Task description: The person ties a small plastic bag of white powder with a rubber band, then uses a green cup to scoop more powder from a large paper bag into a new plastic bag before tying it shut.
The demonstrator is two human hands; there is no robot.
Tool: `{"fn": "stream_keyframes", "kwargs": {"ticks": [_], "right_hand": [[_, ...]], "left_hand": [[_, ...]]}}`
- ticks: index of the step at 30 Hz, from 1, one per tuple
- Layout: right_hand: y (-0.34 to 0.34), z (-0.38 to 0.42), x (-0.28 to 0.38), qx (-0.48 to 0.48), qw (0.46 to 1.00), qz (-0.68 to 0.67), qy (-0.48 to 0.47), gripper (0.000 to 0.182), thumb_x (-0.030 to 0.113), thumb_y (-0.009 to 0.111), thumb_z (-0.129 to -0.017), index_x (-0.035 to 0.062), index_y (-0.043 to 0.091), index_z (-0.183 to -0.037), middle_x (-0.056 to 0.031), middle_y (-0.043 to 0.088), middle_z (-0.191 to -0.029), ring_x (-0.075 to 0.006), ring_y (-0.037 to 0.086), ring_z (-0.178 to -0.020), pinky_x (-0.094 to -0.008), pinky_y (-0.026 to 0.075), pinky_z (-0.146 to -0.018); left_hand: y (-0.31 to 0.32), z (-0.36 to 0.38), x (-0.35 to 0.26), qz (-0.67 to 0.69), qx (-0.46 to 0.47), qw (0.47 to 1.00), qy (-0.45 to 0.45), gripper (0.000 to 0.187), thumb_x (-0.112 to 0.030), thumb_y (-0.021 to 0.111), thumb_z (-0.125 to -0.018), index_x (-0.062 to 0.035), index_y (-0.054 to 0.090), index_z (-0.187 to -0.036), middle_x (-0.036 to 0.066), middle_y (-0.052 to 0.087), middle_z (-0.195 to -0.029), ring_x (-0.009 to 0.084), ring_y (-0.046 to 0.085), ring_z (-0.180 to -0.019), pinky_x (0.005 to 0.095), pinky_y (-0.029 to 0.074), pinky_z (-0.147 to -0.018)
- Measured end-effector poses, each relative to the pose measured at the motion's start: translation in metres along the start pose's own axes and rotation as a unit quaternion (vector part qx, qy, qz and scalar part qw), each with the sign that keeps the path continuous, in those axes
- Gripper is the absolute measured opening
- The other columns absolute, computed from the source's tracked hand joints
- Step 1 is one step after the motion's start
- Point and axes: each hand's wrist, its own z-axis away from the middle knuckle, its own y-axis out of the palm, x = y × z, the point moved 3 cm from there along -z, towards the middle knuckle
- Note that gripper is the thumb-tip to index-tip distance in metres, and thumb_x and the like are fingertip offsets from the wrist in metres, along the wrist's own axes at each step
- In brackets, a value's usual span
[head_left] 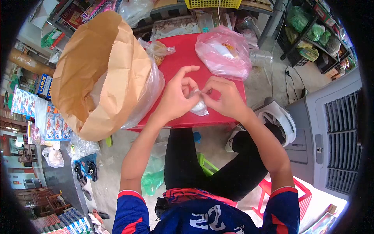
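- Blue boxes [44, 84] at the left of the frame read "LARUE"; the cartons [50, 121] just below them read "Tiger".
- The navy shirt [177, 218] at bottom centre bears large white digits and smaller lettering, too unclear to read with certainty.
- A small clear plastic bag [200, 109] with whitish contents sits near the frame's centre, at the near edge of the red table [181, 56].
- Its gathered neck points toward the top of the frame; its long axis runs down and slightly right.
- The bag's body lies just below the fingertips, between both hands.
- The left hand [178, 95] is partly curled, index finger raised, thumb and other fingers closed at the neck.
- The right hand [224, 97] pinches the neck's right side between thumb and index finger.
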Motion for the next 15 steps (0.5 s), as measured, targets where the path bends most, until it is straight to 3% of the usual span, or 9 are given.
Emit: {"fn": "stream_keyframes", "kwargs": {"ticks": [4, 10, 13, 15], "right_hand": [[0.005, 0.001, -0.002, -0.023, 0.999, 0.037, -0.028, 0.015, 0.004, 0.077, -0.077, 0.0008, 0.066, -0.087, -0.0109, 0.067, -0.083, -0.0276, 0.069, -0.075, -0.0386, 0.055, -0.069], [0.007, 0.0, 0.018, -0.065, 0.998, 0.016, -0.012, 0.015, 0.006, 0.077, -0.08, 0.0022, 0.07, -0.093, -0.011, 0.067, -0.084, -0.0278, 0.069, -0.076, -0.0373, 0.056, -0.069], [0.007, 0.0, 0.013, -0.031, 0.999, 0.01, -0.024, 0.013, 0.006, 0.076, -0.084, 0.0029, 0.072, -0.096, -0.0113, 0.068, -0.085, -0.0275, 0.07, -0.075, -0.0373, 0.056, -0.069], [0.001, -0.002, 0.014, -0.012, 1.0, -0.012, -0.017, 0.012, 0.006, 0.075, -0.085, 0.0029, 0.072, -0.097, -0.0116, 0.07, -0.086, -0.0264, 0.071, -0.075, -0.0369, 0.057, -0.07]], "left_hand": [[0.003, 0.0, 0.029, 0.126, -0.045, 0.991, 0.004, 0.053, 0.006, 0.063, -0.093, -0.0019, 0.049, -0.143, -0.002, 0.064, -0.091, 0.0009, 0.052, -0.071, 0.0186, 0.04, -0.062], [-0.005, 0.005, 0.016, 0.192, -0.035, 0.975, -0.106, 0.057, 0.005, 0.063, -0.09, -0.0019, 0.052, -0.145, 0.0, 0.066, -0.092, 0.0042, 0.057, -0.072, 0.0204, 0.043, -0.061], [-0.007, 0.005, 0.014, 0.167, -0.013, 0.981, -0.097, 0.061, 0.004, 0.061, -0.089, -0.0016, 0.05, -0.149, 0.001, 0.068, -0.095, 0.0073, 0.061, -0.083, 0.0238, 0.049, -0.076], [-0.007, 0.004, 0.014, 0.17, -0.005, 0.981, -0.095, 0.062, 0.005, 0.061, -0.089, -0.0016, 0.049, -0.15, 0.001, 0.067, -0.094, 0.0079, 0.062, -0.085, 0.0237, 0.049, -0.078]]}}
